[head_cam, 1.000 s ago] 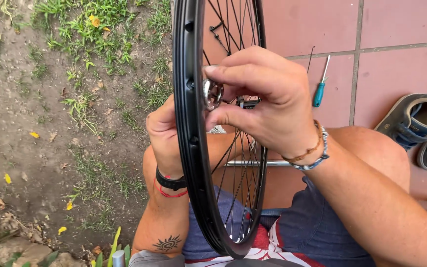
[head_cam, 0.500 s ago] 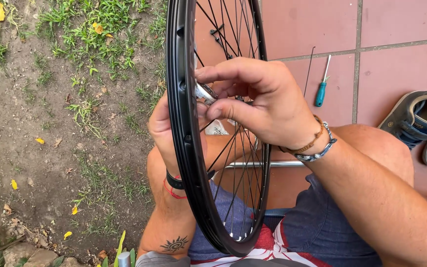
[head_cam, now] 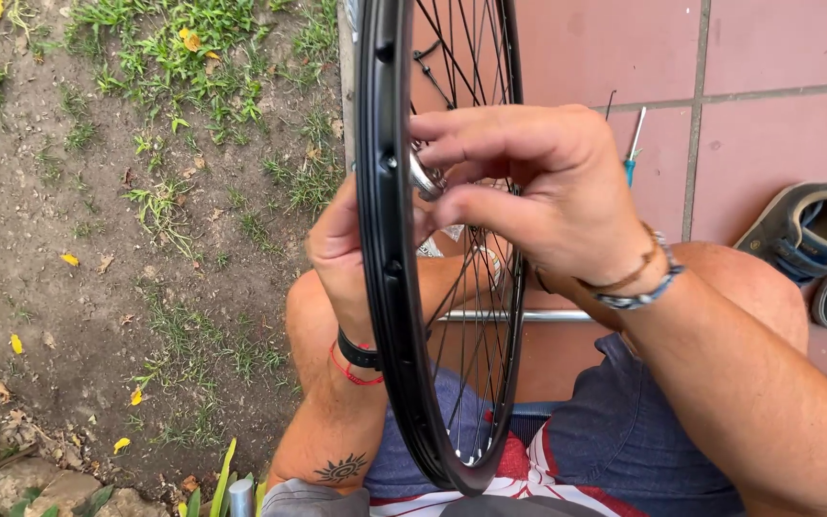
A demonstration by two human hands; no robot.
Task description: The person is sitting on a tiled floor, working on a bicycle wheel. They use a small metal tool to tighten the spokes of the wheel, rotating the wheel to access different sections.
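Right grip (head_cam: 528,191) pinches hub (head_cam: 425,179) inside rim (head_cam: 385,287).

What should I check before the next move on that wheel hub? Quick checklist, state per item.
1. Wheel upright and steady: ok; the black rim stands on edge between the knees.
2. Left hand bracing: ok; it sits behind the rim on the far side.
3. Right hand on the work: ok; fingertips pinch a small silvery part at the hub.
4. Part seated or threaded: cannot tell; the fingers hide it.
5. Spokes clear of the fingers: ok.
6. Blue-handled screwdriver within reach: ok; it lies on the red tiles past the wheel.
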